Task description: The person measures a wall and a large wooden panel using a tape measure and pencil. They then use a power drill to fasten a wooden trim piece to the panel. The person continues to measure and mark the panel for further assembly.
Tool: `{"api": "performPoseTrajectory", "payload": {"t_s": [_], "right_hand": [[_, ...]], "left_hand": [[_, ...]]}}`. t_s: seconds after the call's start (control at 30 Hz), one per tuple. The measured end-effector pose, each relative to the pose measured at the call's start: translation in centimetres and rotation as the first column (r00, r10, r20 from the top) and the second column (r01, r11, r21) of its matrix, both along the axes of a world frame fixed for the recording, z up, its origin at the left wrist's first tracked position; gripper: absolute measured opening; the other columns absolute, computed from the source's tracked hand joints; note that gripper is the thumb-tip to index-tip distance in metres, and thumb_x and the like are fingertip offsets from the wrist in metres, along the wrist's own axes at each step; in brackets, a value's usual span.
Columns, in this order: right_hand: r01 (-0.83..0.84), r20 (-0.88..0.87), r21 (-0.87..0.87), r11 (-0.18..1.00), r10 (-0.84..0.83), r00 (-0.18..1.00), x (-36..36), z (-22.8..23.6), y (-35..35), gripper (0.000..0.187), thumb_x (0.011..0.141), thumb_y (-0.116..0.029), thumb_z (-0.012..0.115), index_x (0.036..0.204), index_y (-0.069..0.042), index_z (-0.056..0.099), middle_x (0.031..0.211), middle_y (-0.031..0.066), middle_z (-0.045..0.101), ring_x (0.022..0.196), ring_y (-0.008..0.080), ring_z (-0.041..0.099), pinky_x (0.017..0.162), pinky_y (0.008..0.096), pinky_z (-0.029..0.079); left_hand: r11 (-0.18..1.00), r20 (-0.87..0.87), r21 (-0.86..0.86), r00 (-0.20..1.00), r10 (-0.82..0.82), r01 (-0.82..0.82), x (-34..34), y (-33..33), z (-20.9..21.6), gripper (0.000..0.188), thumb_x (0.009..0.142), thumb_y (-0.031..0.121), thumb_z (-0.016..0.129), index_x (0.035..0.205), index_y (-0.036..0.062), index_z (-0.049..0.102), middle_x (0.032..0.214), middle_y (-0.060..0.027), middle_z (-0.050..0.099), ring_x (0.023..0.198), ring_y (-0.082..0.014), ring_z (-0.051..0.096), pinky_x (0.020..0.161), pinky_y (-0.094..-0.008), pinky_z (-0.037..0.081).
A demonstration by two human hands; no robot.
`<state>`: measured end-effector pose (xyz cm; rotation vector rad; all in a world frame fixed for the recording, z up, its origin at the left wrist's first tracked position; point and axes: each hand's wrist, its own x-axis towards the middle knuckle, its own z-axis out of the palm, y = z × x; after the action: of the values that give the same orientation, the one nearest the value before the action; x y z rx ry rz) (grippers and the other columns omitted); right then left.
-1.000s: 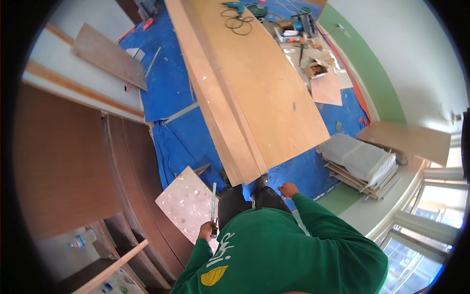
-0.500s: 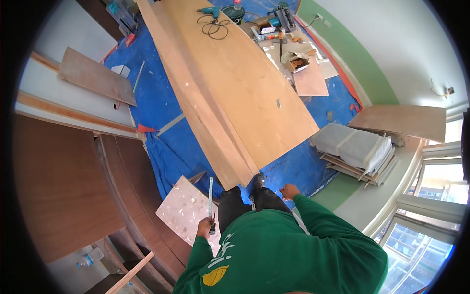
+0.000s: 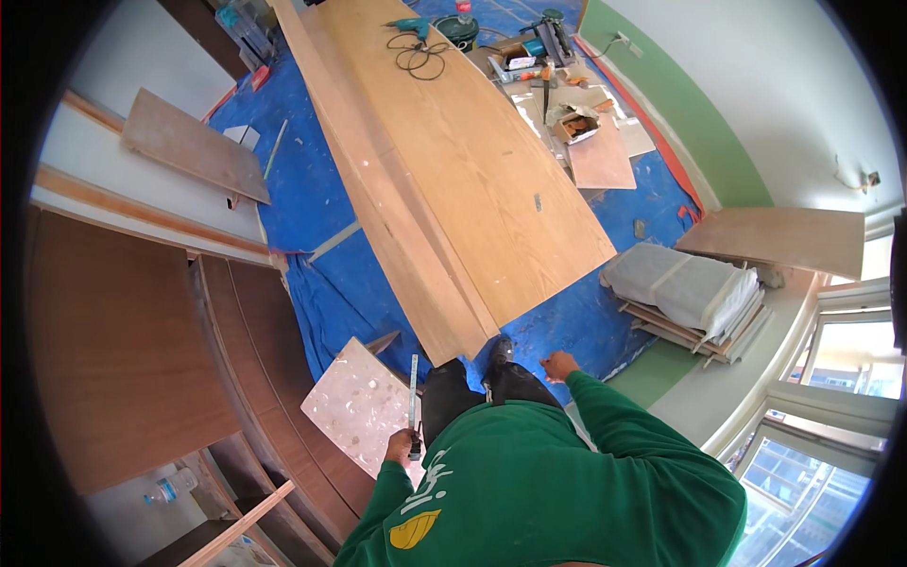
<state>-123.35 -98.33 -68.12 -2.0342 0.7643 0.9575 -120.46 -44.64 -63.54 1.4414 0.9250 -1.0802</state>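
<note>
My left hand [image 3: 399,446] is closed around a dark tape measure [image 3: 416,450], low beside my left leg. Its pale blade [image 3: 413,387] sticks out a short way, pointing away from me. My right hand [image 3: 561,367] hangs to the right of my legs with fingers curled; whether anything small is pinched in it is hidden. Straight ahead lies a long wooden board [image 3: 510,217], with a raised, narrower wooden strip [image 3: 402,222] along its left side. The near end of the strip reaches my feet. Neither hand touches the wood.
A teal corded drill [image 3: 412,27] lies at the board's far end. Tools and an opened box [image 3: 574,125] are beyond it at right. A wrapped stack [image 3: 680,283] stands near the windows. Left are a stained panel [image 3: 350,402] and brown cabinets [image 3: 123,350]. Blue sheeting [image 3: 326,203] covers the floor.
My left hand with the tape measure has shifted slightly down and to the right. The view has turned a little. My right hand stays about where it was.
</note>
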Motion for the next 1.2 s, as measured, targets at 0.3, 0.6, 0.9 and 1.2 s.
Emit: {"api": "performPoseTrajectory", "payload": {"t_s": [0.3, 0.6, 0.9, 1.2], "right_hand": [[-0.116, 0.058, -0.02, 0.993, 0.117, 0.991, 0.4, 0.1, 0.1, 0.056, 0.105, -0.042, 0.054, 0.072, -0.003, 0.077, 0.069, 0.0101, 0.077, 0.059, 0.0238, 0.074, 0.067, 0.04, 0.063], [0.033, -0.017, 0.007, 0.999, -0.033, 0.999, 0.1, 0.8, -0.5, 0.051, 0.104, -0.041, 0.058, 0.075, -0.003, 0.075, 0.069, 0.0104, 0.076, 0.063, 0.0241, 0.076, 0.069, 0.0391, 0.062], [0.041, -0.027, -0.011, 0.999, -0.041, 0.999, -0.1, 0.8, -0.1, 0.055, 0.103, -0.043, 0.056, 0.069, -0.006, 0.077, 0.066, 0.0084, 0.075, 0.065, 0.0233, 0.077, 0.075, 0.0398, 0.064], [-0.022, 0.009, -0.004, 1.0, 0.022, 1.0, 1.0, 0.7, -0.2, 0.055, 0.103, -0.042, 0.054, 0.069, -0.006, 0.077, 0.064, 0.0077, 0.075, 0.063, 0.0247, 0.076, 0.077, 0.0401, 0.063]], "left_hand": [[1.0, 0.0, 0.002, 1.0, 0.011, -0.011, -0.4, -1.8, -0.1, 0.022, 0.104, 0.025, 0.058, 0.088, 0.0111, 0.067, 0.066, -0.0027, 0.057, 0.05, -0.0168, 0.052, 0.046, -0.0365, 0.042], [0.999, -0.052, -0.022, 0.998, -0.045, 0.044, 0.2, -1.8, 0.7, 0.027, 0.105, 0.029, 0.057, 0.087, 0.0117, 0.066, 0.063, -0.0011, 0.053, 0.048, -0.0167, 0.05, 0.045, -0.0359, 0.041], [1.0, 0.019, -0.011, 1.0, -0.003, 0.004, 0.6, -2.0, 0.6, 0.027, 0.106, 0.027, 0.056, 0.089, 0.0098, 0.067, 0.068, -0.0037, 0.061, 0.052, -0.0182, 0.055, 0.048, -0.0364, 0.044], [0.999, -0.066, 0.046, 0.998, -0.018, 0.021, 1.2, -2.9, 2.1, 0.028, 0.107, 0.028, 0.057, 0.089, 0.0087, 0.067, 0.065, -0.001, 0.054, 0.049, -0.0163, 0.049, 0.048, -0.0337, 0.038]]}}
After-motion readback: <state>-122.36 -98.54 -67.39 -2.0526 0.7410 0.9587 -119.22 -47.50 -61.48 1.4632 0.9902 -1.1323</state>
